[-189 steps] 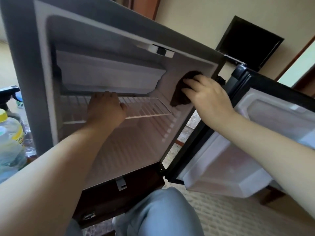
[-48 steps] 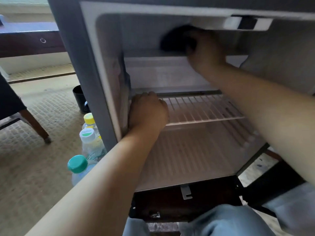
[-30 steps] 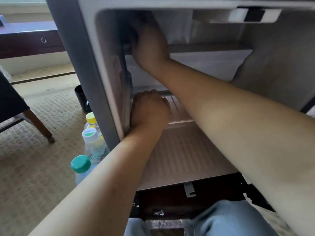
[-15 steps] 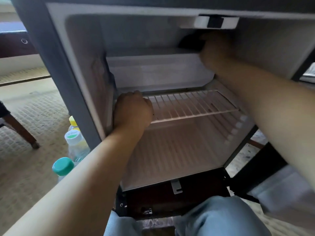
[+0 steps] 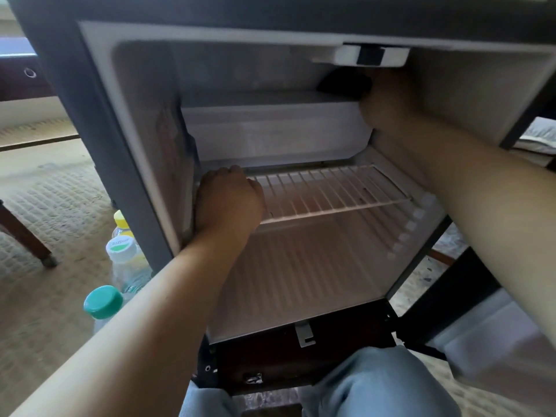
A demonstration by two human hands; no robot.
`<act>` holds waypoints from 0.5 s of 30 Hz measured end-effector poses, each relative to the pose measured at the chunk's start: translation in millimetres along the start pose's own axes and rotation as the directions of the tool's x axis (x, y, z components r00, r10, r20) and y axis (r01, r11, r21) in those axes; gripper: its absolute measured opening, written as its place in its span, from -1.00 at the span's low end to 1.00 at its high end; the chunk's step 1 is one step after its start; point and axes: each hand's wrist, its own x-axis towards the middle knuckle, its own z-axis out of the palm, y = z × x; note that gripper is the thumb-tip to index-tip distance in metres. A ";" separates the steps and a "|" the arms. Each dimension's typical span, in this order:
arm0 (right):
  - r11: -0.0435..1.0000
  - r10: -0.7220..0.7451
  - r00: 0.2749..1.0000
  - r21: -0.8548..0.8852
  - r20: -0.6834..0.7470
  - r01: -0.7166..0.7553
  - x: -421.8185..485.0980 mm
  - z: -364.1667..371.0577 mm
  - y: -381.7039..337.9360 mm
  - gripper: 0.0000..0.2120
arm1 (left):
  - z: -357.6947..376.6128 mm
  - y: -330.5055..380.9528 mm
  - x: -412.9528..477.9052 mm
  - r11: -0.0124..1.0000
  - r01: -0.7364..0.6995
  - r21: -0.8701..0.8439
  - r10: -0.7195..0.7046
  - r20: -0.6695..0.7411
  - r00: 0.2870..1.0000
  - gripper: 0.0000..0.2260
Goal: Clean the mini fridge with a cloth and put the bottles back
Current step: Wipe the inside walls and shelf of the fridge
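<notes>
The mini fridge point(image 5: 99, 121) stands open in front of me, with nothing on its wire shelf point(image 5: 331, 191) or floor. My right hand point(image 5: 388, 100) is up in the top right corner above the white freezer box point(image 5: 270, 130), pressing a dark cloth point(image 5: 343, 84) against the inside. My left hand point(image 5: 225, 203) rests curled on the left end of the wire shelf, against the left wall. Three bottles stand on the carpet left of the fridge: one with a green cap point(image 5: 103, 300), one with a white cap point(image 5: 122, 249), one with a yellow cap point(image 5: 121, 219).
The fridge door point(image 5: 496, 341) hangs open at the lower right. My knees point(image 5: 376, 386) are right below the fridge's dark wooden base point(image 5: 301, 356). A chair leg point(image 5: 27, 239) and a dark drawer unit point(image 5: 21, 76) stand on the carpet at the left.
Over the last second my right hand swept the cloth from the top left corner across to the top right corner. My left hand stayed on the shelf.
</notes>
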 end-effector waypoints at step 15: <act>0.988 0.141 0.988 0.055 0.063 -0.144 -146.7 9.9 11.8 -0.75 | 3.6 -15.3 -99.0 0.916 -0.399 -0.033 0.392 -0.133 0.910 -0.46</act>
